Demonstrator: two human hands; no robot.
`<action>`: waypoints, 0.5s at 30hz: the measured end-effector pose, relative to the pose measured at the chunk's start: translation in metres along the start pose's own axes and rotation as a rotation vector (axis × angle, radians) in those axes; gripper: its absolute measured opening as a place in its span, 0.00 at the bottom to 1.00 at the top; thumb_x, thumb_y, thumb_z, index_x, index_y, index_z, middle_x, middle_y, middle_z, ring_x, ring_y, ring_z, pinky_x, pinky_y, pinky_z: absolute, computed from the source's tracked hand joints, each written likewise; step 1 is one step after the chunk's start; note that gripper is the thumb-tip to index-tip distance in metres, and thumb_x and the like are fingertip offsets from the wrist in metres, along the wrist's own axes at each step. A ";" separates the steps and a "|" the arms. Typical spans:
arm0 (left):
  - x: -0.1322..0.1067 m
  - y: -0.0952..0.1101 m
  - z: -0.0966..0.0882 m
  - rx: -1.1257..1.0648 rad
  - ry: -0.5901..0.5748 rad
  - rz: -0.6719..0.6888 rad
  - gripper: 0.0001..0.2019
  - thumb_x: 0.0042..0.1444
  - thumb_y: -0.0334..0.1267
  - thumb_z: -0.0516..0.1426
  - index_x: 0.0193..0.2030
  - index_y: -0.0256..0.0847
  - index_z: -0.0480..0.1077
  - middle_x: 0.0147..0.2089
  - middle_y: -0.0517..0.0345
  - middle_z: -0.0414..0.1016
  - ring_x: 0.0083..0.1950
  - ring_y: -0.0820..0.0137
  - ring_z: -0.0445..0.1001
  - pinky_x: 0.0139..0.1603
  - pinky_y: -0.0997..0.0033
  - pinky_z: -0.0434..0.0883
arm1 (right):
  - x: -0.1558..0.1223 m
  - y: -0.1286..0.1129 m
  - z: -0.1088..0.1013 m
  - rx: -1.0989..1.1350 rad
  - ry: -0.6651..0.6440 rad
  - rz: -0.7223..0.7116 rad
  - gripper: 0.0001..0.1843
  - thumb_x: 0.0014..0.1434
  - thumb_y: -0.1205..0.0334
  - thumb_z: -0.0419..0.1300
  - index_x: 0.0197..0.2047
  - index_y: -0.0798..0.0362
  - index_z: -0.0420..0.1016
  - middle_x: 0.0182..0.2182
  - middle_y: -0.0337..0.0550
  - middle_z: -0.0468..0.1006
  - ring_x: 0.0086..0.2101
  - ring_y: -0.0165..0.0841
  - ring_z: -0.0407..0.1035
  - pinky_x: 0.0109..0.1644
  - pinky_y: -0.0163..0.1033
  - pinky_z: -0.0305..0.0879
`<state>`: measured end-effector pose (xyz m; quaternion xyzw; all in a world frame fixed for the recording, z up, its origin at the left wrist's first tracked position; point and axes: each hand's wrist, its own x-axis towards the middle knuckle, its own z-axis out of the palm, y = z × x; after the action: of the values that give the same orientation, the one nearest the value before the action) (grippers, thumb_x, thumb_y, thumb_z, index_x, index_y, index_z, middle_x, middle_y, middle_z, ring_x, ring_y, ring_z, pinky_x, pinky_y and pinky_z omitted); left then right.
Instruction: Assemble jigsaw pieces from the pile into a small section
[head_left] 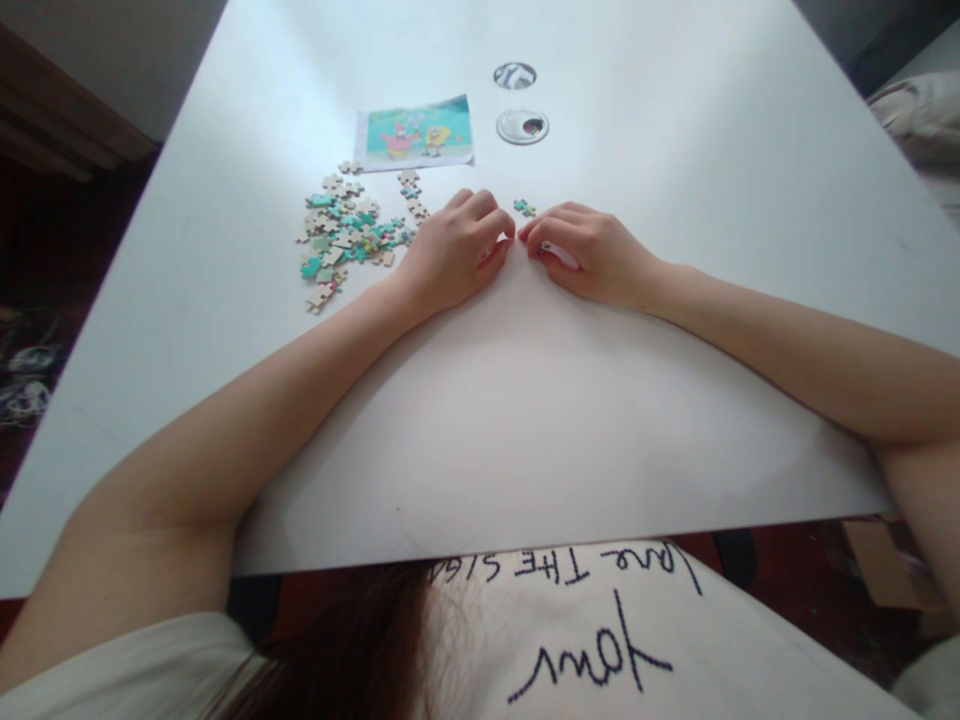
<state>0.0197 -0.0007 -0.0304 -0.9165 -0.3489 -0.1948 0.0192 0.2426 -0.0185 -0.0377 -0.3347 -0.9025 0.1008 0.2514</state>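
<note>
My left hand (463, 242) rests on the white table with its thumb and fingertips pinched together. Facing it, almost fingertip to fingertip, my right hand (589, 245) is closed in a similar pinch. Whatever lies between the fingers of either hand is too small or hidden to make out. Just beyond the fingertips lies a small cluster of green and yellow jigsaw pieces (524, 207). To the left of my left hand spreads a loose pile of jigsaw pieces (341, 235), some teal side up and some plain beige. A short line of pieces (411, 192) runs behind that hand, partly covered by it.
A cartoon picture sheet (420, 135) with a pink and a yellow figure lies behind the pile. Two round items, a silver-rimmed lid (514, 128) and a dark-rimmed disc (515, 76), sit farther back. The white table (540, 430) has its near edge against my body.
</note>
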 end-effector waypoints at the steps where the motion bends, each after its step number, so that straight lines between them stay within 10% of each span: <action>1: 0.000 0.000 0.000 0.004 0.003 0.003 0.11 0.63 0.39 0.47 0.45 0.47 0.70 0.45 0.51 0.73 0.52 0.59 0.70 0.46 0.61 0.68 | 0.000 0.000 0.000 -0.005 0.003 -0.001 0.10 0.59 0.69 0.51 0.42 0.50 0.70 0.47 0.43 0.77 0.50 0.40 0.69 0.55 0.47 0.64; 15: 0.001 0.002 -0.002 0.005 -0.032 -0.023 0.11 0.64 0.38 0.46 0.44 0.45 0.69 0.46 0.50 0.72 0.52 0.59 0.70 0.48 0.61 0.68 | 0.000 -0.001 -0.001 0.005 -0.001 0.007 0.10 0.59 0.69 0.52 0.41 0.50 0.70 0.47 0.44 0.77 0.50 0.39 0.69 0.55 0.47 0.64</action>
<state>0.0210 -0.0022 -0.0280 -0.9154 -0.3601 -0.1793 0.0135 0.2420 -0.0193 -0.0365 -0.3372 -0.9012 0.1043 0.2515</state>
